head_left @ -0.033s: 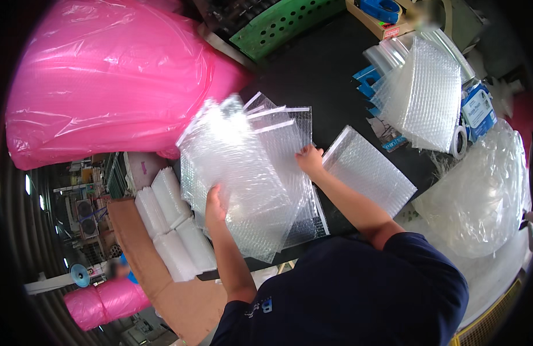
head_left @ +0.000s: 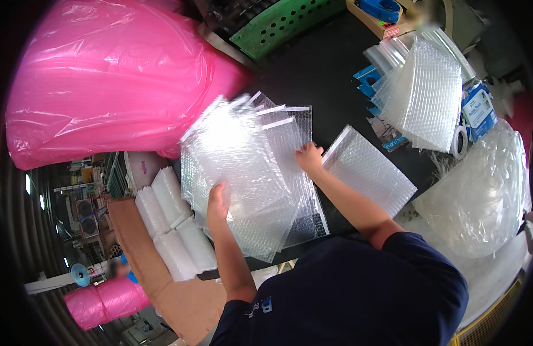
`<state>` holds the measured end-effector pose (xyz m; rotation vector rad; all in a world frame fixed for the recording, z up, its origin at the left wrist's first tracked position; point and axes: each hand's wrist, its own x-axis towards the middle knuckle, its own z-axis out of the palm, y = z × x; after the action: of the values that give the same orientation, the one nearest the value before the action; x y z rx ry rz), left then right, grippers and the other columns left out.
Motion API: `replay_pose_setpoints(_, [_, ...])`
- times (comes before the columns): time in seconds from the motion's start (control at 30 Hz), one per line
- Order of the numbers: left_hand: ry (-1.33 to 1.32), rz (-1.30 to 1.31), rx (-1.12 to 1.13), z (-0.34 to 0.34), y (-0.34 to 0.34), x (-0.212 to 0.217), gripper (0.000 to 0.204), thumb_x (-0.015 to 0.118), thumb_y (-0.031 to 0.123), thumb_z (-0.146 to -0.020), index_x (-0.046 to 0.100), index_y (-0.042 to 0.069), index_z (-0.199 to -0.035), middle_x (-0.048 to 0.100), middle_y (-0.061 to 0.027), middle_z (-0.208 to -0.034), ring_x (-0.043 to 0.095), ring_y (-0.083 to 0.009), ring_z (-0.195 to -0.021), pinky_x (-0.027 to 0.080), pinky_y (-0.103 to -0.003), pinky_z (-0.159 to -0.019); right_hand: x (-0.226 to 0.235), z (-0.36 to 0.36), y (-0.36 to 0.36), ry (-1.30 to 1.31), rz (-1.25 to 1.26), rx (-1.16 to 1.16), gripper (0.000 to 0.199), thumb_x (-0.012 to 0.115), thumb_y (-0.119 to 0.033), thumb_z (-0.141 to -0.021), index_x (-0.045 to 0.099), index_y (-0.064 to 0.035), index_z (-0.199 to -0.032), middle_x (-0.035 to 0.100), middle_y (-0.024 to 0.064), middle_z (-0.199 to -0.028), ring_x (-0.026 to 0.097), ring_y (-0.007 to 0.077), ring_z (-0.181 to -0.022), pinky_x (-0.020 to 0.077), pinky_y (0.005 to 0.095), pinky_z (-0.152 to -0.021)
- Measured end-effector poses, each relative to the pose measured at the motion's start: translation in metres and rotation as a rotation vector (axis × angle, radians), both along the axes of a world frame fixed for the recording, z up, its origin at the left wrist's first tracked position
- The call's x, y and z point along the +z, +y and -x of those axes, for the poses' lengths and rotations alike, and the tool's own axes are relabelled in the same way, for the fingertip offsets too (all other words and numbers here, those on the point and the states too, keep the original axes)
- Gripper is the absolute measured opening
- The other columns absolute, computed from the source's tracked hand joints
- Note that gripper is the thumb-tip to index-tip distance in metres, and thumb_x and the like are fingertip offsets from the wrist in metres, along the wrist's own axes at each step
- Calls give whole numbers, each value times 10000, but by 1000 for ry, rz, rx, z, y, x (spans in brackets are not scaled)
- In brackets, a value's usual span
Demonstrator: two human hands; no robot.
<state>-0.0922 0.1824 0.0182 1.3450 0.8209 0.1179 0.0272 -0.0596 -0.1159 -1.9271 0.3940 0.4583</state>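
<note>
While the fanned, clear rectangular bubble-film pouches [head_left: 246,173] lie long axis forward between left hand [head_left: 218,200] and right hand [head_left: 310,157], left's nearer, touching the top one; right's curled by an edge. Either clamped? Can't tell.

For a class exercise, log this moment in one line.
left hand: at bubble-wrap sheets; right hand: at their right edge; surface: black table

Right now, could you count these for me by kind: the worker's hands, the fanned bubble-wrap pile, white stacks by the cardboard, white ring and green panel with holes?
Left hand and right hand: 2
Fanned bubble-wrap pile: 1
White stacks: 4
White ring: 1
Green panel: 1
Total: 9
</note>
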Motion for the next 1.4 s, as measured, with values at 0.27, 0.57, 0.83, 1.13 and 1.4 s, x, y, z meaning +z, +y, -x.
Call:
replay_pose_setpoints(0.27, [51,-449,-111,-5,-37,5,695,712,193,-756,360,-59,-1300,500,-120,-1224,441,-235,-1162,326,-337,-992,100,-10,-29,177,-1055,-120,473,549,-251,-918,361,-111,-1329,554,59,-1075,505,150,-995,393,259,-856])
replay_pose_setpoints(0.57, [-462,-278,-430,-32,-176,-10,740,788,69,-662,390,-28,-1278,466,-130,-1244,453,-229,-1120,326,-348,-992,200,25,-218,-536,-633,367,655,778,-256,-723,445,-60,-1252,494,77,-1192,471,184,-1113,383,332,-956])
replay_pose_setpoints(0.83, [-352,-314,-771,-56,-240,-71,574,784,-6,-620,527,-99,-1125,564,-182,-1145,530,-283,-1016,381,-388,-954,91,55,-268,-512,-416,216,824,831,-188,-600,422,1,-1290,424,157,-1338,408,246,-1235,345,362,-1017])
replay_pose_setpoints(1.13, [-408,-92,-732,-89,-211,-132,641,785,-14,-634,472,-72,-1191,524,-177,-1188,510,-289,-1037,378,-384,-960,89,63,-250,-594,-555,193,611,786,-32,-537,564,-22,-1106,610,113,-1009,568,207,-987,436,333,-880])
replay_pose_setpoints(1.4, [-23,-739,-752,-63,-227,-101,689,793,217,-681,473,-80,-1213,434,-237,-1298,378,-349,-1207,260,-447,-1042,63,47,-252,-481,29,259,921,847,-360,-470,487,-11,-1242,529,180,-1231,531,325,-1093,417,364,-938])
